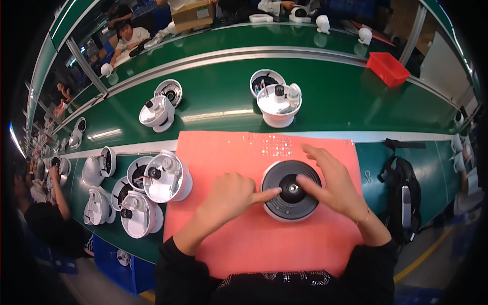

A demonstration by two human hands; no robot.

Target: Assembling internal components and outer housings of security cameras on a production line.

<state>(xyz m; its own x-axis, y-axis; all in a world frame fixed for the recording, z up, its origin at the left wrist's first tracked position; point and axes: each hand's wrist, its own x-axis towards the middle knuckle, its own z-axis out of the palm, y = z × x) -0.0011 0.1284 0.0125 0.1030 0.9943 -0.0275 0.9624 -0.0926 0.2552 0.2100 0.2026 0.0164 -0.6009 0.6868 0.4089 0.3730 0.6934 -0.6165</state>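
Observation:
On the pink mat (229, 244) before me lies a round white-rimmed housing with a dark ribbed face (300, 207), its black dome-shaped lens (291, 192) at the centre. My left hand (226, 195) has its fingers curled in, nothing visible in them, and its stretched thumb touches the dome's left side. My right hand (338, 185) is open over the right side of the housing, fingers spread, with its thumb reaching to the dome. Rows of tiny shiny screws (277, 146) are laid out on the mat beyond the housing.
Several opened white camera housings (138, 216) crowd the bench to the left. More stand on the green belt (213, 96) ahead, including one pair (278, 104). A red bin (388, 69) sits far right. A black strapped bag (404, 198) lies at right; a blue crate (109, 264) is low left.

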